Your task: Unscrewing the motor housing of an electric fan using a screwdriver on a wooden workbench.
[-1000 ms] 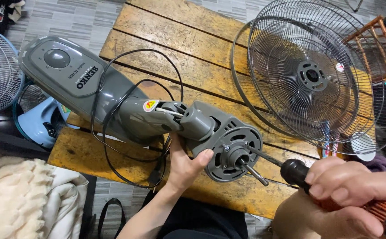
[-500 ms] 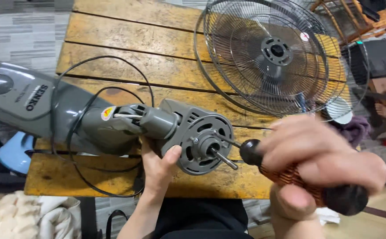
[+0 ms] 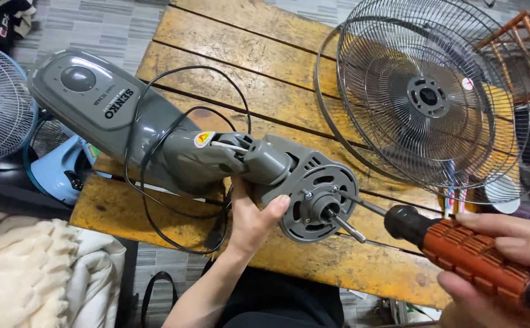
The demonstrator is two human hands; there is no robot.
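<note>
screwdriver [image 3: 459,249] drawn back; left hand [image 3: 250,222] under motor [image 3: 313,197].

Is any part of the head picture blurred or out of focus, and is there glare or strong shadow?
Head view: light is soft and even, with no strong shadows; the motor and left hand are sharp; the right hand on the screwdriver looks slightly soft, close to the lens; the grille wires catch faint glints.

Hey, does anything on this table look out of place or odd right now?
Yes. The grey fan lies on its side on the wooden table, stripped: no blades, bare motor shaft, its wire guard lying apart. The black cord loops loosely over the body. No damage or spill shows.
</note>
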